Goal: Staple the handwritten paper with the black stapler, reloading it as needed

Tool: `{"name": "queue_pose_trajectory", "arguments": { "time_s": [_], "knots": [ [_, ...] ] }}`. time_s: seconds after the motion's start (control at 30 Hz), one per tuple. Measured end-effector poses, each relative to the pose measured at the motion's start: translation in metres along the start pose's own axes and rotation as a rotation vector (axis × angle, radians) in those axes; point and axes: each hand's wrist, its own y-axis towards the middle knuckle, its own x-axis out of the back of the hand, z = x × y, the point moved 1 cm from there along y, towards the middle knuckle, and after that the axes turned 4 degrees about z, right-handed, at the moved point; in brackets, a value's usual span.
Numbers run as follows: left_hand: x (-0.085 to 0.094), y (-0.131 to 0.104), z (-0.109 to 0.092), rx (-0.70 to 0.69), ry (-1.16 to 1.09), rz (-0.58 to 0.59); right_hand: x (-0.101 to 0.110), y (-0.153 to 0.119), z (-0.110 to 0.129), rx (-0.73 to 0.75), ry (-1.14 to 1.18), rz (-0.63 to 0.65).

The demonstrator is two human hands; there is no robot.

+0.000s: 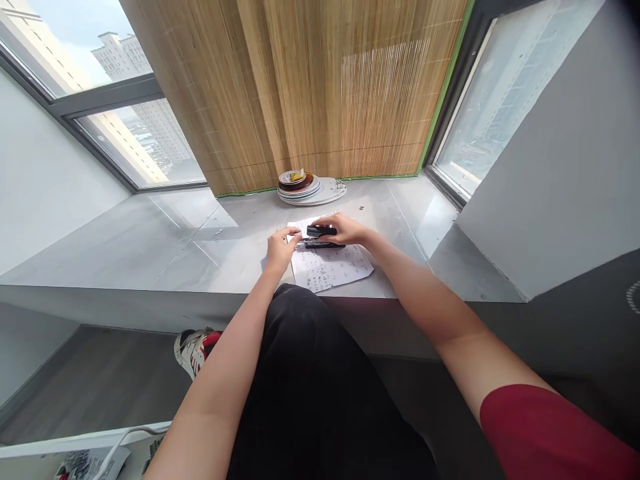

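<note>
On the window ledge lie sheets of white paper (333,270) covered in handwriting. A black stapler-like object (324,245) rests on them, its upper part raised from its base. My right hand (345,229) is closed around that upper part from the right. My left hand (284,248) is at the object's left end, thumb and index finger pinched together near a small thin piece; what they hold is too small to make out.
A stack of plates (300,193) with a small yellow item on top stands behind the papers, by the bamboo blind (310,87). The ledge's front edge runs just before my knee. A shoe (193,350) shows at lower left.
</note>
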Motion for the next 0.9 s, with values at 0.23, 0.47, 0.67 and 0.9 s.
{"name": "queue_pose_trajectory", "arguments": {
  "time_s": [0.23,0.47,0.67,0.9],
  "knots": [
    [-0.004,0.003,0.009,0.023,-0.162,0.161,-0.003,0.001,-0.010,0.037,0.019,-0.021],
    [-0.006,0.007,0.009,0.004,-0.120,0.160,-0.003,0.003,-0.013,0.050,-0.001,-0.007],
    [-0.003,0.003,0.010,0.001,-0.118,0.152,-0.003,0.002,-0.012,0.024,0.057,0.000],
    [-0.001,-0.001,0.012,0.079,-0.271,0.050,-0.003,-0.002,-0.020,-0.032,0.170,-0.069]
  ]
}}
